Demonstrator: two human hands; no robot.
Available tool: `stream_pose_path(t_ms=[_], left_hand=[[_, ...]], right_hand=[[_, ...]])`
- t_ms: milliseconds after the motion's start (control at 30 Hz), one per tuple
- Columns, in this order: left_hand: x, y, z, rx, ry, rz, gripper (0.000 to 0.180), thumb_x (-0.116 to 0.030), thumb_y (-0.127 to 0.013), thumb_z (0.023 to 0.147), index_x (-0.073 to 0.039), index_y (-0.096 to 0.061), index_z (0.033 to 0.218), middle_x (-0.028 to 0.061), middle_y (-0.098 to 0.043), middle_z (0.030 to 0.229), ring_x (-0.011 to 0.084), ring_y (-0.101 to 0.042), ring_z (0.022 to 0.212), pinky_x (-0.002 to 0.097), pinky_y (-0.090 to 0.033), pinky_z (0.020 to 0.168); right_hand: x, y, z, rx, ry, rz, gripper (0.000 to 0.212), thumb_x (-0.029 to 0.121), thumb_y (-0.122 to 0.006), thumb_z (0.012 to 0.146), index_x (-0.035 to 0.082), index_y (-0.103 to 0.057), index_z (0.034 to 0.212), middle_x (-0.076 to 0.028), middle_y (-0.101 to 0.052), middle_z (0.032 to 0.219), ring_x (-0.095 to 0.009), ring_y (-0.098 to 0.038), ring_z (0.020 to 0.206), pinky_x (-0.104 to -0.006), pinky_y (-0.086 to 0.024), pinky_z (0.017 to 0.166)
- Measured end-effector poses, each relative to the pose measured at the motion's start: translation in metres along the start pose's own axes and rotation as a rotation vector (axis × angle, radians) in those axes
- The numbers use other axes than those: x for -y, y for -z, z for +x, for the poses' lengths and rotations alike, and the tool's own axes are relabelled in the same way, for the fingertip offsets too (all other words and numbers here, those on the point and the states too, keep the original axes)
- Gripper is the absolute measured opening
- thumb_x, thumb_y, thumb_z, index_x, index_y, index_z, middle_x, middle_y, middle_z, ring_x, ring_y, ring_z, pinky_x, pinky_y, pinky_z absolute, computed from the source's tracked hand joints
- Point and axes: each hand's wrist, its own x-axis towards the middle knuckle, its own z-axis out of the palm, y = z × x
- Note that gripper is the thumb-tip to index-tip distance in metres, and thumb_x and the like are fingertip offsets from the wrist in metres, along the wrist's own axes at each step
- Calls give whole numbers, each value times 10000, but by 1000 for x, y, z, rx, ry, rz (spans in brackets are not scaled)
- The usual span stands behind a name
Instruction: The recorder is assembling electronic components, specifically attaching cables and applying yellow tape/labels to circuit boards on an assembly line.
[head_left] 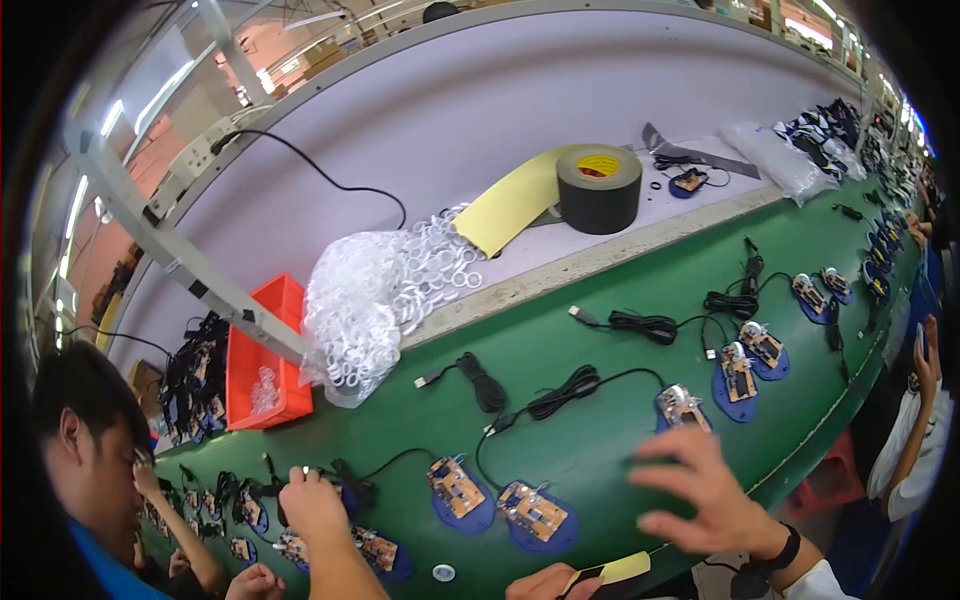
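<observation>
My right hand (705,490), with a dark band at the wrist, hovers over the green bench with its fingers spread and nothing in them. Just beyond it lies a blue mouse base with a brown circuit board (682,405). At the lower edge my left hand (555,582) pinches a strip of yellow-backed black tape (622,570). To the left of my hands sit two more mouse bases with boards, a nearer one (537,512) and another one (458,490). Black USB cables (565,392) run from the bases. A small white disc (443,573) lies near the front edge.
A co-worker's hand (315,505) reaches over mouse bases at the left. The shelf holds a big tape roll (598,190), a bag of white rings (355,300) and a red bin (265,350). More mouse bases (738,380) line the bench rightward, where other people sit.
</observation>
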Motion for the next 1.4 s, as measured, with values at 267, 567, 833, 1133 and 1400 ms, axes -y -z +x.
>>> stream_pose_path(t_ms=[267,567,833,1133,1400], left_hand=[[-3,-9,-34,-1,-4,23,202,-151,-755,944,30,-666,952,192,-637,1109,381,-640,858,467,-527,744],[-4,19,-53,-56,67,-32,177,-109,-767,937,40,-670,924,180,-649,941,382,-651,759,454,-535,677],[-7,20,-66,111,148,-137,221,-131,-788,927,66,-688,940,207,-709,998,418,-714,906,459,-599,787],[18,47,-43,-110,43,139,248,-156,-788,923,70,-689,953,231,-699,1098,447,-689,1039,473,-584,893],[12,-2,-14,-38,-151,185,274,-178,-788,920,74,-690,965,252,-691,1187,472,-666,1158,486,-571,986]], right_hand=[[29,-52,-13,580,-112,1123,189,19,-799,944,0,-789,1132,-120,-788,1109,-229,-733,1006,-357,-577,893],[42,-79,4,515,-52,1048,246,254,-780,992,76,-764,1161,-63,-731,1166,-216,-673,1093,-346,-477,908],[96,-170,52,506,863,133,321,192,-739,884,85,-706,1185,-65,-627,1069,-251,-634,1009,-366,-481,832],[27,-84,88,487,219,429,258,154,-753,978,59,-722,1215,-124,-664,1122,-304,-708,982,-400,-595,856],[4,-81,67,520,294,468,328,135,-791,933,62,-715,1245,-97,-710,1062,-300,-682,974,-411,-571,862]])
